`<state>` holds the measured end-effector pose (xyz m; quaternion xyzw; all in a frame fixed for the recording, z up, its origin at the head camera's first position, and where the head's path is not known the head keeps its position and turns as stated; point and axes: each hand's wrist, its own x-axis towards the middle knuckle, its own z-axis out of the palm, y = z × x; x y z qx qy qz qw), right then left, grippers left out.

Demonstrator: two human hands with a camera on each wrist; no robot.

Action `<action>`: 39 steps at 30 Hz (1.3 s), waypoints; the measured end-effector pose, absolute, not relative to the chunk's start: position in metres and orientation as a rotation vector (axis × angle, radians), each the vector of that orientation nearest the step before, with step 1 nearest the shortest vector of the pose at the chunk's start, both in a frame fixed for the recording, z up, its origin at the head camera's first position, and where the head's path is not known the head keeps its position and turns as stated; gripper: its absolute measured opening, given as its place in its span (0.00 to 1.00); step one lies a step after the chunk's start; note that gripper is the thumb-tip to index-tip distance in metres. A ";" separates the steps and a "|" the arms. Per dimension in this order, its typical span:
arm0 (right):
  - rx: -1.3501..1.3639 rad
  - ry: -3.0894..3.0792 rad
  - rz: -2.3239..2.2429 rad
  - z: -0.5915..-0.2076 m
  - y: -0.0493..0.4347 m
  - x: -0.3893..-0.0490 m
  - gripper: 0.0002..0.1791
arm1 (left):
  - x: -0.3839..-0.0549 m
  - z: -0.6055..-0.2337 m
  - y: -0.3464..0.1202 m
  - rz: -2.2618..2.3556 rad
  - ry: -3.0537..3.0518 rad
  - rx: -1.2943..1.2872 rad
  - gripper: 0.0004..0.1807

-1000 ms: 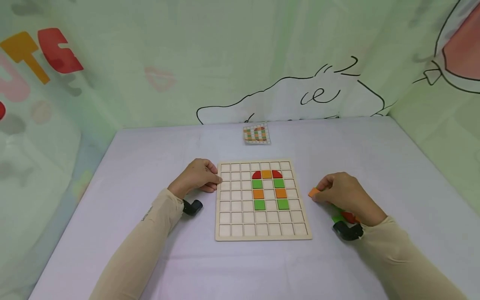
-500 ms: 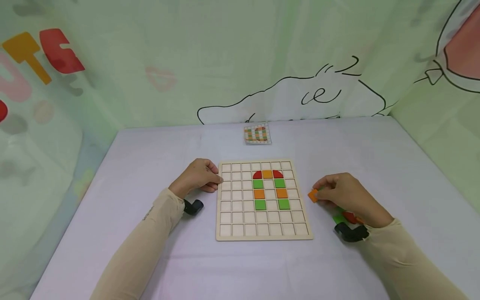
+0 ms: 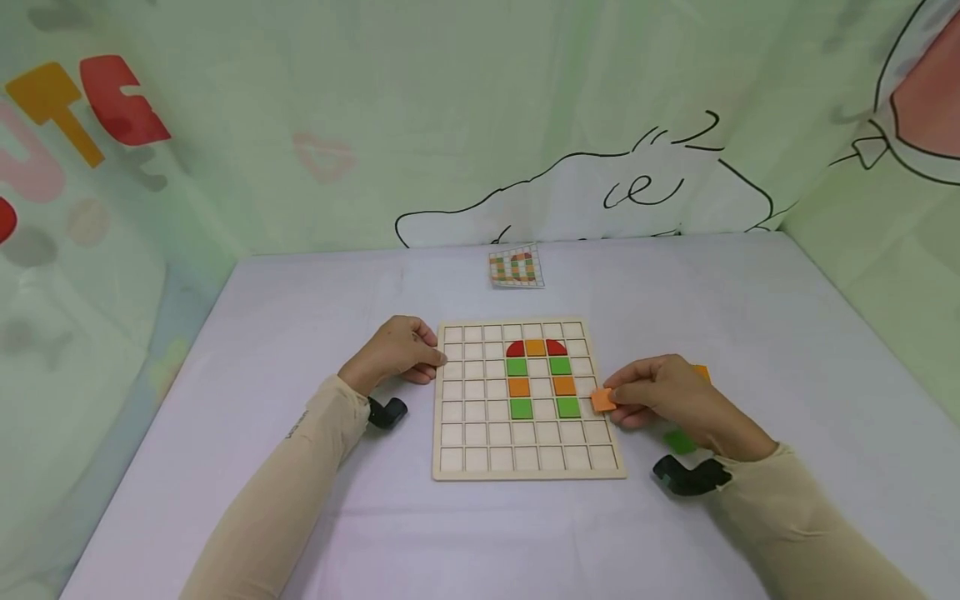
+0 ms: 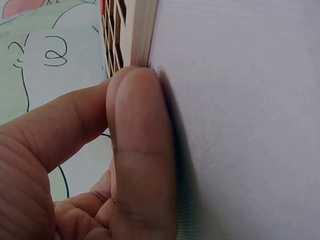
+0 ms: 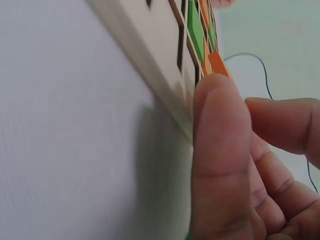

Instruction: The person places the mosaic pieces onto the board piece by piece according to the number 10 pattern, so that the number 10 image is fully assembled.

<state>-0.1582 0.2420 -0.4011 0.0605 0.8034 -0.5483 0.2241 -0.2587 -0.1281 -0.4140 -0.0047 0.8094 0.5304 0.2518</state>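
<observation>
Where the table lay before us: we recorded a white cloth surface, with the work placed near its middle.
Gridded board: we found the board flat on the table, roughly square and so without a clear long axis. Its seated pieces formed an arch, long axis running near to far, the closed end pointing away from the person.
Right hand: we noted the right hand at the board's right side, thumb and fingers pinching an orange tile. Compared with half a second earlier, it had come leftward, taking the tile from beside the board to its right rim. We judged this to have put the tile within reach of the cells, with seating not yet done.
Left hand: we saw the left hand pinching the board's left rim between thumb and forefinger; we judged this a steadying hold.
Pattern card: we sighted the card beyond the board, bearing a coloured grid.
Loose pieces: we observed a green piece and another orange piece beside the right hand, which partly covered them.
Held tile: we found it looked square, with no evident long axis, projecting from the fingertips toward the board's interior. We could not tell whether it touched the rim.
</observation>
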 end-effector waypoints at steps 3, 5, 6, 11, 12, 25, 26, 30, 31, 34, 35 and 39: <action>0.168 2.183 -1.528 -0.402 0.234 -0.157 0.19 | -0.259 -0.414 -0.128 1.444 2.201 -0.012 0.17; 0.159 2.165 -1.533 -0.402 0.229 -0.156 0.18 | -0.259 -0.415 -0.129 1.446 2.200 -0.009 0.17; 0.153 2.156 -1.538 -0.403 0.226 -0.155 0.17 | -0.259 -0.415 -0.129 1.447 2.199 -0.008 0.17; 0.113 2.112 -1.564 -0.406 0.214 -0.153 0.15 | -0.258 -0.414 -0.129 1.448 2.200 0.001 0.17; 0.113 2.108 -1.566 -0.406 0.211 -0.152 0.15 | -0.258 -0.414 -0.129 1.447 2.201 0.001 0.17; 0.126 2.094 -1.588 -0.407 0.188 -0.144 0.11 | -0.258 -0.413 -0.128 1.452 2.199 -0.009 0.16; 0.127 2.096 -1.589 -0.407 0.187 -0.144 0.11 | -0.258 -0.413 -0.128 1.449 2.201 -0.006 0.16; 0.134 2.104 -1.595 -0.410 0.184 -0.142 0.10 | -0.257 -0.413 -0.127 1.445 2.203 -0.005 0.16; 0.135 2.107 -1.596 -0.410 0.183 -0.142 0.10 | -0.256 -0.412 -0.127 1.444 2.204 -0.005 0.16; 0.130 2.118 -1.600 -0.411 0.182 -0.141 0.09 | -0.255 -0.411 -0.127 1.445 2.206 -0.006 0.16; 0.127 2.120 -1.602 -0.411 0.182 -0.141 0.09 | -0.255 -0.411 -0.127 1.444 2.207 -0.006 0.16; 0.123 2.131 -1.605 -0.411 0.180 -0.140 0.09 | -0.255 -0.410 -0.127 1.441 2.211 -0.003 0.16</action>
